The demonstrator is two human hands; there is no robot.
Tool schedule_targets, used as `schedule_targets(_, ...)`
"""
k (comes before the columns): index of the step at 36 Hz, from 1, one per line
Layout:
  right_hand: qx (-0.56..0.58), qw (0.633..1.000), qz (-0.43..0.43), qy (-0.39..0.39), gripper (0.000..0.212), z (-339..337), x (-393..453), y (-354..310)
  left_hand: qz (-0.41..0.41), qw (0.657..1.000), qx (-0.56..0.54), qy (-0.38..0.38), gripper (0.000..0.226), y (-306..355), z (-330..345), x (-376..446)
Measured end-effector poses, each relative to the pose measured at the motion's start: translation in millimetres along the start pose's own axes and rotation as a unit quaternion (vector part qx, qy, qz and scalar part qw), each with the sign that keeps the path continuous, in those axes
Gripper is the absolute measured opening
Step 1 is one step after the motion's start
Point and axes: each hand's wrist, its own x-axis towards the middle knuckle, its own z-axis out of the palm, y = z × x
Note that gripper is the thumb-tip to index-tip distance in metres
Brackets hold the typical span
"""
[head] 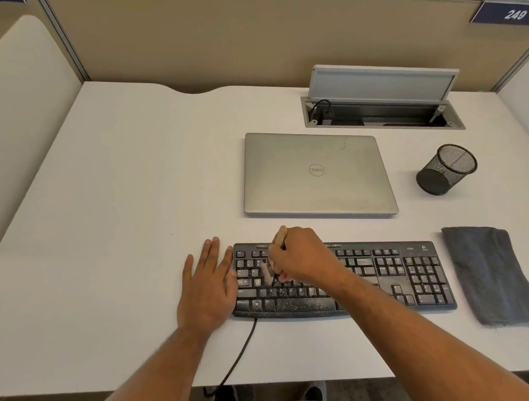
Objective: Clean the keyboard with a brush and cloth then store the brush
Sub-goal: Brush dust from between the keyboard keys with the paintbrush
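Black plastic keyboard lies on the white bench, near its front edge, and many pale crumbs and dust specks cover the keys on its left half. Both forearms reach forward from the bottom of the view. The left hand lies flat, palm down, with straight fingers; it rests on the bench and touches the left end of the keyboard. The right hand is curled into a loose fist over the left part of the keys and grips a brush. The light wooden handle sticks up out of the fist, and the pale bristles point down to the keys; they look blurred.

A dark grey cloth, soft and folded into a long rectangle, lies on the bench just beside the right end of the keyboard. Behind it stands a round black mesh cup; nothing shows inside it. A closed silver laptop lies behind the keyboard. Further back, a grey cable box is sunk in the bench with its lid up, and black cables lie inside. A black cable runs from the keyboard over the front edge.
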Motion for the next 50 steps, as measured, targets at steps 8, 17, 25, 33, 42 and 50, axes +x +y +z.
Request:
schedule_targets(8, 0.005, 1.000, -0.008, 0.002, 0.032, 2, -3, 3, -0.001, 1.000, 0.002, -0.002, 0.061, 0, -1, 0)
schedule_targets(17, 0.039, 0.999, -0.001, 0.025, 0.025, 7, -2, -1, -0.001, 1.000, -0.002, 0.003, 0.060, 1, -1, 0)
schedule_targets(25, 0.071, 0.996, -0.016, 0.049, 0.028, 4, -2, -5, -0.002, 1.000, 0.002, -0.001, 0.061, 2, -2, 0)
schedule_targets(33, 0.035, 0.999, -0.021, 0.013, 0.032, 7, 0, -9, 0.000, 1.000, 0.006, 0.000, 0.061, 1, -2, -1)
schedule_targets(42, 0.017, 1.000, -0.016, -0.008, 0.033, 10, 3, -13, 0.001, 1.000, 0.009, 0.001, 0.061, 1, -2, -1)
schedule_targets(50, 0.018, 1.000, -0.020, -0.006, 0.030, 10, 1, -11, 0.002, 1.000, 0.011, 0.002, 0.060, 1, -1, -1)
